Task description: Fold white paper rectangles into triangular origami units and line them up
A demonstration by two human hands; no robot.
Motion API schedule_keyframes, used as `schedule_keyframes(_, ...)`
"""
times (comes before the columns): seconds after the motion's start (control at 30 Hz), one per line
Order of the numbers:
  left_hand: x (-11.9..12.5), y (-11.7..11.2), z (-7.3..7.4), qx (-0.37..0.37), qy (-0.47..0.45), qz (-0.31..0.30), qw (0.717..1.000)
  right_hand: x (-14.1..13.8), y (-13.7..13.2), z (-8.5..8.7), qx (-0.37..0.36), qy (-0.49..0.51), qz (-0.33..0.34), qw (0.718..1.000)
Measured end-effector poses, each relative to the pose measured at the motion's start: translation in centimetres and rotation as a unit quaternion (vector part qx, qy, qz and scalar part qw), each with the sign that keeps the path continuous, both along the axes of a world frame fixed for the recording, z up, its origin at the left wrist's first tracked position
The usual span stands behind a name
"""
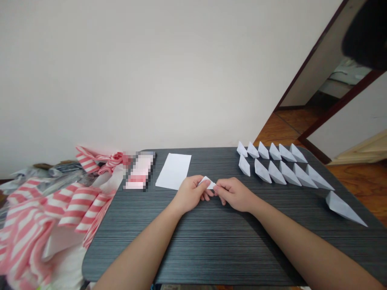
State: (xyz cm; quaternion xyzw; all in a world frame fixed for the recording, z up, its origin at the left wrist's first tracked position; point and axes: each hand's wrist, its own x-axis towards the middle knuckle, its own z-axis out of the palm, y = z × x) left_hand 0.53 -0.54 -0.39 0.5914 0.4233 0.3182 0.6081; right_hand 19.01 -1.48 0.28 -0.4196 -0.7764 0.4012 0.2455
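A small piece of folded white paper (207,180) is held between my two hands above the middle of the table. My left hand (191,193) grips it with the thumb on top and the fingers beneath. At its right corner, my right hand (233,193) pinches the paper between thumb and fingertips. Just behind my left hand lies a stack of flat white paper sheets (173,171). Folded white paper boats (278,172) stand in two rows at the back right, with another single paper boat (344,208) nearer the right edge.
The dark wood-grain table (187,249) meets a pale wall (169,72). A blurred-out rectangular object (140,171) lies at the table's back left. Red-and-white striped cloth (60,209) is heaped beyond the left edge. To the right are a wooden floor (276,129) and a doorway.
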Motion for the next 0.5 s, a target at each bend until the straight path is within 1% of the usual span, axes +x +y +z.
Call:
schedule_keyframes(0.13, -0.10, 0.24, -0.06, -0.006, -0.030, 0.004, 1.000, 0.02, 0.01, -0.15, -0.011, 0.019, -0.026, 0.999)
schedule_keyframes(0.23, -0.15, 0.34, -0.25, -0.006, -0.033, 0.008, 0.999, -0.02, 0.02, -0.37, -0.017, 0.031, -0.041, 0.999)
schedule_keyframes(0.5, -0.19, 0.34, -0.32, 0.009, -0.035, 0.014, 0.999, 0.19, 0.08, -0.62, -0.031, 0.038, -0.031, 0.998)
